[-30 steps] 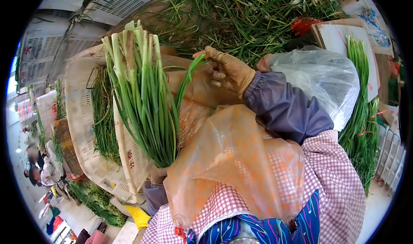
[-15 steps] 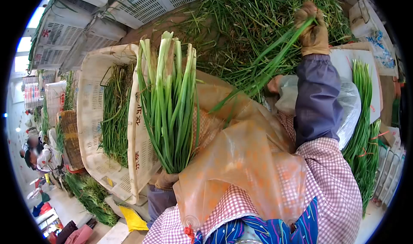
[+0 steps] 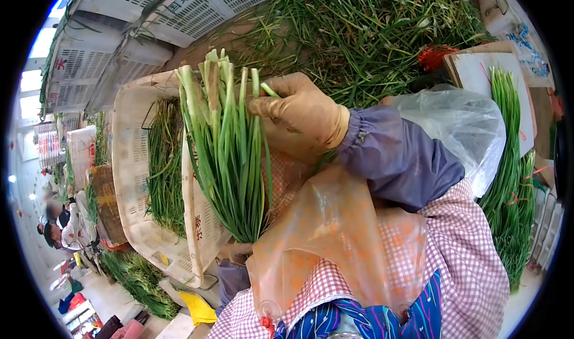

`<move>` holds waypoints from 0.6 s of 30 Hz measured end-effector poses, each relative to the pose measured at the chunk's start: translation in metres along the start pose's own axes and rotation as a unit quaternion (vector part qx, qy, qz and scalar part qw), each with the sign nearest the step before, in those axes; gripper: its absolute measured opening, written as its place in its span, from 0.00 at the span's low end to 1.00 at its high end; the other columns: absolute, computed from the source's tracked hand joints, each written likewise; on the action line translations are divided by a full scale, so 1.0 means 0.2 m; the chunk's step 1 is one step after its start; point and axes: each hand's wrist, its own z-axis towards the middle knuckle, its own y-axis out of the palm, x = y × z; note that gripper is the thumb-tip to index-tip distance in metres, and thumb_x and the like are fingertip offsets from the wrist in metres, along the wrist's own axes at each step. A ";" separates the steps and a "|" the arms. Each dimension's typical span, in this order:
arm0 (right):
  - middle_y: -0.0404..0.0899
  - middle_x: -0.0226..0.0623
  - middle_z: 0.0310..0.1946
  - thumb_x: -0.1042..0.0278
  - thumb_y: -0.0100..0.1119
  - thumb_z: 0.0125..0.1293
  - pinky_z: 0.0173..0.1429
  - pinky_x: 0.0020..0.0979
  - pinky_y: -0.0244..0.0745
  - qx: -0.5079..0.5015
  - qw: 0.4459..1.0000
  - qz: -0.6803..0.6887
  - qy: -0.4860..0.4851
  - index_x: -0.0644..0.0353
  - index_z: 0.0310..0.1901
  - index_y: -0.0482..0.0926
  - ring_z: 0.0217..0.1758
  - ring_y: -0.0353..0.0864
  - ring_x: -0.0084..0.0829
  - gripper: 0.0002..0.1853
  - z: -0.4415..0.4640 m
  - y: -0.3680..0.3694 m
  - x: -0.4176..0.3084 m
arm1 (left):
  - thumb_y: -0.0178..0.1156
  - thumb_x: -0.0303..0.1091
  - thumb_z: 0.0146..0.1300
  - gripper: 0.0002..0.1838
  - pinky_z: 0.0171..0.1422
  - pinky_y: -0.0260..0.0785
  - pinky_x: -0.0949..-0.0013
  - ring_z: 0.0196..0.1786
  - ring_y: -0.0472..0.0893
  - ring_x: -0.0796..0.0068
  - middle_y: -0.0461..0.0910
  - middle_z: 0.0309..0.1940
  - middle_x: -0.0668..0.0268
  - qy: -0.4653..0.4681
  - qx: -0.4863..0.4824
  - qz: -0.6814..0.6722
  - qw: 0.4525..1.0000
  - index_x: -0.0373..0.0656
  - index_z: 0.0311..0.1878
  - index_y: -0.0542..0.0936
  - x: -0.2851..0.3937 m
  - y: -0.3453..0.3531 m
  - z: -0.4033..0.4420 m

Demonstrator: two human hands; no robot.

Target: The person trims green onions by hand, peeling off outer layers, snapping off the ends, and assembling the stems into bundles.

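Note:
A thick bunch of green stalks (image 3: 230, 153) stands with its pale ends up. My left hand (image 3: 238, 252), gloved, is closed round its lower end, mostly hidden by the leaves. At the upper right of the bunch is my right hand (image 3: 305, 112), in a tan glove, with its fingers bent together on a stalk whose cut end (image 3: 269, 90) shows above them. The thumb and fingertips touch or nearly touch the bunch. An orange translucent apron (image 3: 323, 231) covers my lap.
A cream plastic crate (image 3: 128, 153) with more greens stands left. Loose leaves (image 3: 371, 34) heap up ahead. Tied bunches (image 3: 508, 189) and a clear plastic bag (image 3: 460, 124) lie right. White crates (image 3: 101, 58) are stacked upper left. A person (image 3: 72, 225) is far left.
My right hand swung out over the leaf heap holding long green leaves, then came back beside the bunch. Those long leaves no longer show in it. My left hand keeps hold of the bunch.

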 end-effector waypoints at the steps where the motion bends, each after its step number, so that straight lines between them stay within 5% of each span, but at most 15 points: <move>1: 0.64 0.21 0.16 0.69 0.55 0.64 0.19 0.19 0.54 -0.010 0.998 -0.024 0.057 0.64 0.36 0.77 0.16 0.59 0.13 0.07 -0.01 -0.04 -0.01 | 0.71 0.35 0.42 0.33 0.53 0.67 0.69 0.48 0.75 0.72 0.77 0.47 0.64 -0.001 -0.003 -0.003 1.000 0.34 0.53 0.72 -0.01 0.00 0.00; 4: 0.58 0.20 0.12 0.64 0.54 0.66 0.16 0.19 0.44 -0.058 0.992 0.088 0.063 0.63 0.36 0.77 0.12 0.50 0.14 0.10 -0.07 -0.10 0.05 | 0.71 0.35 0.42 0.33 0.53 0.67 0.69 0.48 0.75 0.72 0.77 0.47 0.64 -0.006 -0.010 -0.013 1.000 0.34 0.53 0.72 -0.04 0.02 0.01; 8: 0.60 0.20 0.14 0.62 0.53 0.66 0.17 0.18 0.46 0.033 0.997 0.058 0.044 0.61 0.37 0.77 0.13 0.52 0.13 0.10 -0.05 -0.16 0.07 | 0.71 0.35 0.42 0.33 0.53 0.67 0.69 0.48 0.75 0.72 0.77 0.47 0.64 -0.011 -0.013 -0.014 1.000 0.34 0.53 0.72 -0.06 0.03 -0.01; 10: 0.62 0.21 0.15 0.64 0.53 0.66 0.17 0.17 0.47 0.002 0.991 0.121 0.050 0.60 0.37 0.78 0.14 0.53 0.13 0.09 -0.03 -0.20 0.07 | 0.71 0.35 0.42 0.33 0.53 0.67 0.69 0.48 0.75 0.72 0.77 0.47 0.64 -0.012 -0.015 -0.013 1.000 0.34 0.53 0.72 -0.06 0.03 -0.01; 13: 0.72 0.26 0.20 0.70 0.54 0.64 0.17 0.17 0.54 0.121 0.992 -0.013 -0.040 0.61 0.32 0.80 0.17 0.64 0.14 0.07 0.00 -0.23 0.05 | 0.71 0.35 0.42 0.33 0.53 0.67 0.69 0.48 0.75 0.72 0.77 0.47 0.64 -0.013 -0.016 -0.014 1.000 0.34 0.53 0.72 -0.07 0.03 -0.02; 16: 0.71 0.25 0.17 0.67 0.53 0.65 0.17 0.18 0.55 0.271 0.919 -0.091 -0.271 0.61 0.33 0.80 0.15 0.61 0.13 0.09 0.04 -0.31 -0.02 | 0.71 0.36 0.42 0.33 0.53 0.67 0.69 0.48 0.75 0.72 0.77 0.47 0.64 -0.017 -0.011 -0.018 1.000 0.34 0.53 0.72 -0.09 0.03 -0.05; 18: 0.72 0.25 0.18 0.64 0.57 0.63 0.20 0.21 0.62 0.251 0.930 -0.148 -0.222 0.62 0.32 0.80 0.17 0.66 0.17 0.10 -0.05 -0.24 -0.09 | 0.71 0.36 0.42 0.33 0.53 0.67 0.69 0.48 0.75 0.72 0.77 0.47 0.64 -0.020 -0.008 -0.021 1.000 0.34 0.53 0.72 -0.10 0.04 -0.05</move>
